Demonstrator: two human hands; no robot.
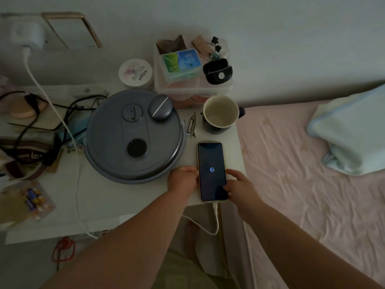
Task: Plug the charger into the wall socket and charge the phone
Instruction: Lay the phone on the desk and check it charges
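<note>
The phone [211, 172] lies face up near the front right corner of the white bedside table [129, 197], its dark screen showing a small round charging icon. A white cable [216, 220] is plugged into its bottom end. That cable loops under the table edge and runs up the left side to a white charger [28, 34] seated in the wall socket. My left hand [183, 180] grips the phone's left edge. My right hand [239, 187] holds its right edge, fingers on the screen's rim.
A large grey round lid [133, 134] with a small grey case on it fills the table's middle. Behind the phone stand an empty mug [220, 114], hair clips, a clear box of small items and a white jar. Black cords and clutter sit left. A pink bed lies right.
</note>
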